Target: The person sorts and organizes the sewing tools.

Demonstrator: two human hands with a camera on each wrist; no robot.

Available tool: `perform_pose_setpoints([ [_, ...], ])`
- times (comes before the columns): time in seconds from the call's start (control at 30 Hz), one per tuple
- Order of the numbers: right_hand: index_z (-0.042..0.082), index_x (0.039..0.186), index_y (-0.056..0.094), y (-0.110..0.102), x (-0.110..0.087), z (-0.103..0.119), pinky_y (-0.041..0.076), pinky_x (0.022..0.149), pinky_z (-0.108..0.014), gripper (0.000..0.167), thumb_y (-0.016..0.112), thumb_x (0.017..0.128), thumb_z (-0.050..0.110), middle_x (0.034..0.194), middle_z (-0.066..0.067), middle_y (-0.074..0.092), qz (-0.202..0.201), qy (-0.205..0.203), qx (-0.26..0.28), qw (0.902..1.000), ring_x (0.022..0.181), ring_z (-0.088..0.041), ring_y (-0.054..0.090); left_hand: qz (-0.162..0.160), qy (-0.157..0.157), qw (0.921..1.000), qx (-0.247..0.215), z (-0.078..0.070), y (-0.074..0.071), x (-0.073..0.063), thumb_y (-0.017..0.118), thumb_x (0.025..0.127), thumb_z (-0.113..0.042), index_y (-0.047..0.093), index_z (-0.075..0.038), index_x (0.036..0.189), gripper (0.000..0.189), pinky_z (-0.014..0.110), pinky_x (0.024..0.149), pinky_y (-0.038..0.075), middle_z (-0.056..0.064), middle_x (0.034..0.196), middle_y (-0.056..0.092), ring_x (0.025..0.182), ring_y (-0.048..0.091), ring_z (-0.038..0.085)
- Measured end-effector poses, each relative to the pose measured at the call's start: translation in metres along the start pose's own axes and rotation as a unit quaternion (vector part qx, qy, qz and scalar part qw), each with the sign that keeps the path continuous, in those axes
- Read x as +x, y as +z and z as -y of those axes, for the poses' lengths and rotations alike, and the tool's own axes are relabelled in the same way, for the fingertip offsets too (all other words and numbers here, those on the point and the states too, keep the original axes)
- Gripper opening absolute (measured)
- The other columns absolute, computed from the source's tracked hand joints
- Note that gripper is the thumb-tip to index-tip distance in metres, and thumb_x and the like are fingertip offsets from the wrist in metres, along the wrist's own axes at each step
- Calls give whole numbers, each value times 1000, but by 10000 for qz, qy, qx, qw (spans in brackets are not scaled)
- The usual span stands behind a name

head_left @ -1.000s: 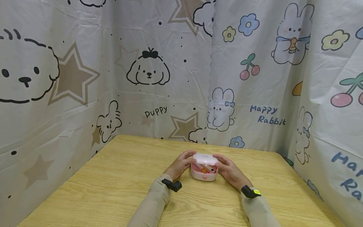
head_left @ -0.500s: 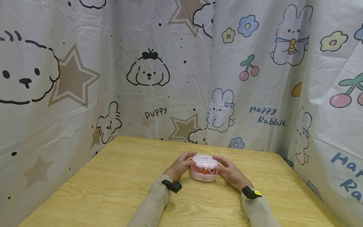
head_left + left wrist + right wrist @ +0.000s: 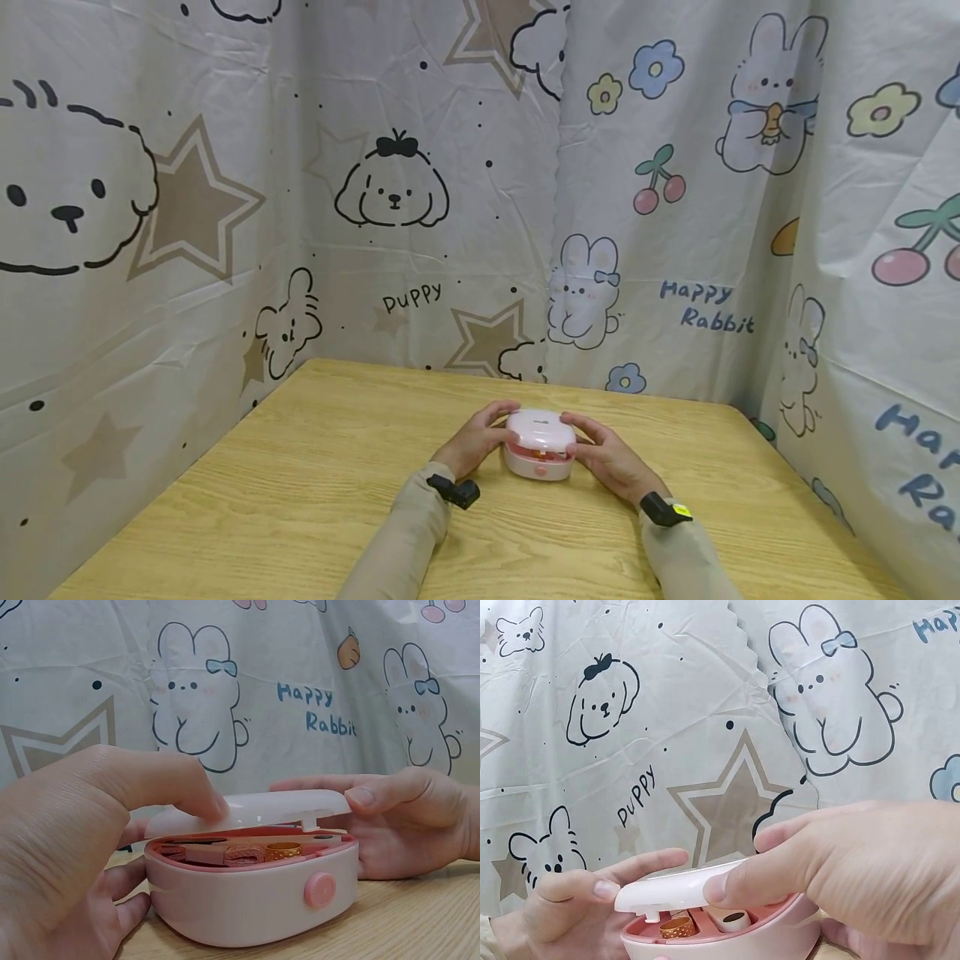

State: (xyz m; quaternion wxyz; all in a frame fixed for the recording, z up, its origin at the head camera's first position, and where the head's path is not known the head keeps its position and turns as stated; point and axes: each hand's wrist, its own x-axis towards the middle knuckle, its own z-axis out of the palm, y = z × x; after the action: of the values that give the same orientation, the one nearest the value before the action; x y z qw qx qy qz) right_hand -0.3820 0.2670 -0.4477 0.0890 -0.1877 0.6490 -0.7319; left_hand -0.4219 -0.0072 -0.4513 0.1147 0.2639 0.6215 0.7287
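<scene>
A small pale pink sewing kit box (image 3: 525,467) sits on the table between the hands, a round pink button (image 3: 320,890) on its front. Its white lid (image 3: 542,425) slants over the base, its front edge just above the rim. The left hand (image 3: 472,439) holds the box's left side, thumb on the lid's front edge. From the right, the right hand (image 3: 613,460) grips the lid and side, its thumb (image 3: 727,886) on the lid's front edge. Through the gap show a gold dimpled thimble (image 3: 283,851) and a folded pink strip (image 3: 244,856).
The wooden table (image 3: 315,483) carries the box near its far middle. A printed curtain (image 3: 420,258) hangs behind it and along both sides. Black wrist cameras sit on the left cuff (image 3: 420,508) and the right cuff (image 3: 675,542).
The lid has come down at its front, narrowing the opening and hiding most of the contents. Both hands move down slightly with it; the base stays in place.
</scene>
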Motion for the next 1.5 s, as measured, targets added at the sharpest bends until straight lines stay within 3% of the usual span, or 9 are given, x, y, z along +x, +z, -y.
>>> perform_pose_setpoints([
  [0.17,-8,154,35,0,1,-1,39,111,-31,66,67,97,-6,168,-22,13,15,31,31,10000,150,-36,20,16,4,10000,45,0,0,-1,69,91,3,42,6,151,65,46,115,35,22,159,35,146,35,40],
  [0.43,-8,151,41,1,-1,1,27,119,-42,62,68,96,-5,170,-20,11,-25,75,-290,9995,153,-40,13,87,17,9999,90,2,-1,-1,67,92,5,41,7,151,64,50,117,32,23,160,35,149,28,44],
  [0.77,-9,152,39,-2,0,1,40,107,-23,62,66,97,-7,170,-21,1,239,12,-121,9996,154,-40,4,173,95,9996,214,0,-2,0,68,90,7,43,4,150,65,51,116,33,22,160,35,149,27,45],
  [1.07,-7,151,43,-4,0,-1,39,106,-22,59,66,97,-6,171,-19,3,213,4,-334,9992,155,-40,5,209,54,9994,275,0,-2,0,67,90,8,40,7,151,67,49,115,34,20,158,36,148,31,41],
  [1.5,-9,151,40,-4,-1,-2,38,110,-25,60,64,97,-8,171,-19,-1,307,35,-152,9994,155,-39,1,188,-17,9989,430,-1,-1,-3,69,90,6,44,2,151,66,50,116,33,16,157,39,148,31,40],
])
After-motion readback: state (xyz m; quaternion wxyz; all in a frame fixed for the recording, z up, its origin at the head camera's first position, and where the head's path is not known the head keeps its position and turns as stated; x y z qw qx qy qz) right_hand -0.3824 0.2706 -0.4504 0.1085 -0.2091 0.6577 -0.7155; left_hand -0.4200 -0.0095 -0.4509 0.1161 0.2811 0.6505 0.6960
